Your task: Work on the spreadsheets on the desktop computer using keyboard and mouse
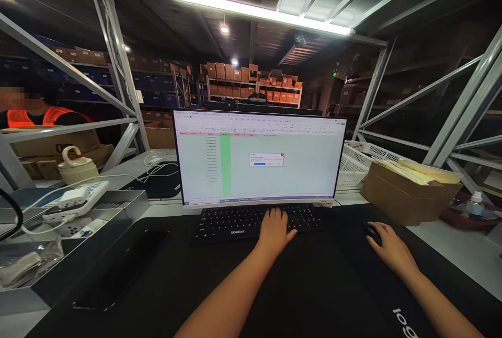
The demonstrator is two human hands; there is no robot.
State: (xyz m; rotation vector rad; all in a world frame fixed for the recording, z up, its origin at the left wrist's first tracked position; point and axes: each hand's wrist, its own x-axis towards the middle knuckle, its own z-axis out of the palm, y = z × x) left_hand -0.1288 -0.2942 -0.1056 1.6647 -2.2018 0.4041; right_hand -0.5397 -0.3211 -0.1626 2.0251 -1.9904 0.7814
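Note:
My left hand [275, 229] rests on the right part of a black keyboard [231, 222], palm down with its fingers spread over the keys. Off to the right, my right hand [390, 250] lies over a black computer mouse [372, 232], its fingers curved around it. Behind the keyboard stands a monitor [259, 181] showing a spreadsheet with a green column and a small dialog box. Keyboard and mouse both sit on a black desk mat [314, 286].
A dark phone [123, 267] lies on the mat at left, beside a grey organiser tray [129, 203] with cables and small items. At right are a cardboard box [386, 191] of papers and white baskets [349, 168]. A person in an orange vest [55, 116] is at far left.

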